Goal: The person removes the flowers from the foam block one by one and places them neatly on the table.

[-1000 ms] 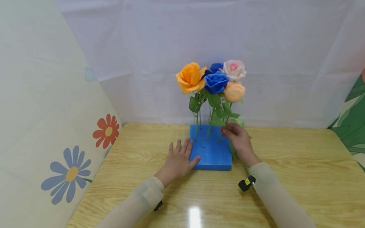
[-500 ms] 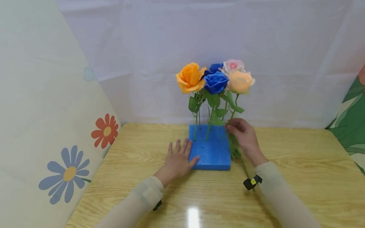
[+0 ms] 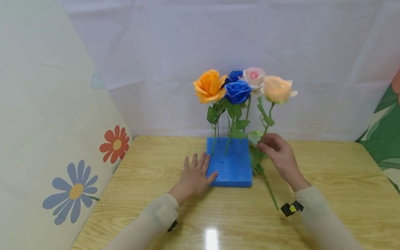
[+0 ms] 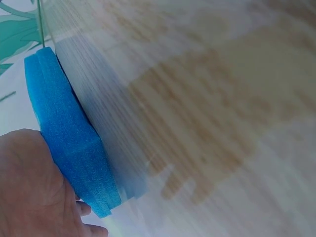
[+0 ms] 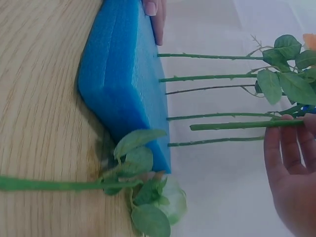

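A white cloth (image 3: 180, 34) hangs behind a wooden table (image 3: 335, 208), which fills the lower part of my head view. On the table, I see a flat blue foam block (image 3: 230, 173), with several stems standing in its farther half.

The left hand (image 3: 194, 179) lies flat at the block's left edge, fingers spread and touching it, gripping nothing. The right hand (image 3: 282, 158), to the right of the block, pinches the stem of a peach rose (image 3: 277, 89) between thumb and fingers.

That rose is out of the block, just beyond its right edge. Its long axis leans: bloom up and to the right, above the right hand, lower end down towards the block. From the right wrist, I see the bare cut end (image 5: 197, 127) sticking out past the fingers, pointing at the block and stopping short of it, roughly in line with the planted stems. The right hand is the nearer one; the left is across the block.

An orange rose (image 3: 208, 86), blue roses (image 3: 237, 92) and a pink rose (image 3: 253, 76) stand left of the peach one. A pale green flower (image 3: 255, 137) lies on the table beside the block's right edge, its stem running towards me. Smallest is a dark hole (image 3: 239, 155) in the block's top.
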A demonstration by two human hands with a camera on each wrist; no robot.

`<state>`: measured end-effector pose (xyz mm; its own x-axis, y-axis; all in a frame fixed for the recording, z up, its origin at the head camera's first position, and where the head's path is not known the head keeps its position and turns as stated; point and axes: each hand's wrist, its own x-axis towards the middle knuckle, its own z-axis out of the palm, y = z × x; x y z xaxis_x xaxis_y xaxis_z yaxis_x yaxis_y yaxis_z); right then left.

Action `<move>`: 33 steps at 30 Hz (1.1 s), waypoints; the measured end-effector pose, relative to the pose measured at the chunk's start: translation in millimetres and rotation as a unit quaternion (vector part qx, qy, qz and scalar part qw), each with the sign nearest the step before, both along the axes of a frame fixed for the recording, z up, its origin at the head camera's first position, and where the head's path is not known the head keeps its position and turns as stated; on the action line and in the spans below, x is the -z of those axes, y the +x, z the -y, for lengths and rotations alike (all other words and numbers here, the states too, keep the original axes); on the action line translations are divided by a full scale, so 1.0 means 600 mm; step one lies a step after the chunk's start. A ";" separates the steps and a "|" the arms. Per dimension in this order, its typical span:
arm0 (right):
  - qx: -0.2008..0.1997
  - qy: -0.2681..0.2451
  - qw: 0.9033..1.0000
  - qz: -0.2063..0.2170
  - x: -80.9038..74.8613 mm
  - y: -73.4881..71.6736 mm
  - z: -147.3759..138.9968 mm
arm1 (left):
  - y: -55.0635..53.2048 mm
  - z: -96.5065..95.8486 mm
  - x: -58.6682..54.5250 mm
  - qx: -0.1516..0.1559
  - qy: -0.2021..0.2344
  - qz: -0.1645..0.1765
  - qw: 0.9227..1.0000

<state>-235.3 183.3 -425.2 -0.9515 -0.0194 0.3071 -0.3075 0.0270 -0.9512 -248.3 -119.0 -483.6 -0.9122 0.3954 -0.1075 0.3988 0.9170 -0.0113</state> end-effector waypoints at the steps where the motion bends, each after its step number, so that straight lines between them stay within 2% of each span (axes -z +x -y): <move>1: -0.001 0.001 1.000 -0.003 0.000 0.002 -0.005 | 0.000 0.000 0.000 0.000 0.000 0.000 1.000; 12: -0.005 0.019 1.000 -0.018 0.012 0.035 -0.057 | 0.005 -0.003 -0.012 -0.006 -0.001 0.020 1.000; 17: -0.001 0.014 1.000 -0.007 0.015 0.053 -0.079 | 0.010 -0.003 -0.018 -0.006 0.007 0.017 1.000; 22: -0.005 0.020 1.000 -0.001 0.019 0.067 -0.099 | 0.009 0.000 -0.013 0.001 0.012 0.012 1.000; 27: -0.012 0.034 0.999 0.012 0.023 0.076 -0.113 | 0.006 0.002 -0.007 0.000 0.005 0.011 1.000; 33: -0.013 0.044 0.998 0.038 0.026 0.084 -0.117 | 0.010 0.002 -0.014 0.004 0.016 0.009 1.000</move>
